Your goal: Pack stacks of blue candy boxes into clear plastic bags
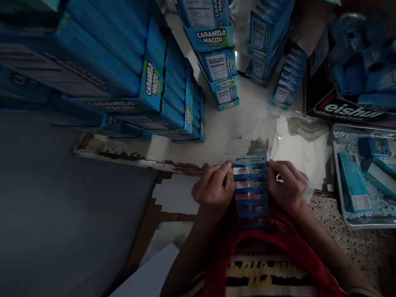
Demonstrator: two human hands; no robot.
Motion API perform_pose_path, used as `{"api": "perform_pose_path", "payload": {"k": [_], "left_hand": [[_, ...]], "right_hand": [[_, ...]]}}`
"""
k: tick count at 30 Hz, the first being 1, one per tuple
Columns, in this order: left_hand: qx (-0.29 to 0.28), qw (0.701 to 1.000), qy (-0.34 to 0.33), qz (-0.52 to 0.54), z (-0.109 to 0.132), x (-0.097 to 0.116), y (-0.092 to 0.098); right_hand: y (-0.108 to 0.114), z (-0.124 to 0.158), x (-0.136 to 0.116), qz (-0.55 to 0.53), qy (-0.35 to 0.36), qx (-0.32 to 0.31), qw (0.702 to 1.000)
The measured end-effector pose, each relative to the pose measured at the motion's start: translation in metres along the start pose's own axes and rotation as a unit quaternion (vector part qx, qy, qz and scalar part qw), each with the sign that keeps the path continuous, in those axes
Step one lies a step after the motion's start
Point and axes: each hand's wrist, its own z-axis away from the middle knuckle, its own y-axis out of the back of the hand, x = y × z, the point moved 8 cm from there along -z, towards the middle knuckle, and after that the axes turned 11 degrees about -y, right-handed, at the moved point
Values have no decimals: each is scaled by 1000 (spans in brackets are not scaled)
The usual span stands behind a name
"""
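Caramelo Macizo pack (251, 196): between both hands.
Left hand (215, 185): fingertips pinched on clear plastic (267, 148), at the pack's 9 o'clock.
Right hand (287, 183): pinched likewise, 3 o'clock.
Metal tray (338, 181): farther out, 3 o'clock.

Pack (251, 198), taken as the dial centre from where I stand: blue, white lettering. 11 o'clock: stacked boxes (148, 78), blue, white lettering on green patches. 12 o'clock: surface (250, 109), off-white. Between 1 and 2 o'clock: carton (349, 111), black, white lettering with a red portion. 3 o'clock: tray (371, 226), silver. 4 o'clock: floor (328, 218), beige, dark-speckled. 6 o'clock: apron (305, 251), red; shirt (272, 280), pale, black-striped, yellow lettering.
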Motion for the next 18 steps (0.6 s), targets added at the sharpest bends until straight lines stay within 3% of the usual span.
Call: {"api": "perform_pose_path", "payload": {"k": [4, 8, 12, 15, 18], "left_hand": [[19, 999, 38, 5, 18, -10, -4], [-16, 998, 28, 54, 48, -19, -3], [-42, 993, 13, 106, 66, -29, -13], [-51, 991, 81, 96, 61, -40, -33], [-32, 978, 180, 102, 59, -47, -51]], "right_hand": [[2, 13, 3, 5, 37, 9, 999], [6, 30, 16, -11, 61, -3, 998], [-10, 36, 32, 26, 36, -26, 999], [-24, 29, 42, 55, -17, -17, 998], [-34, 25, 42, 29, -14, -18, 999]]}}
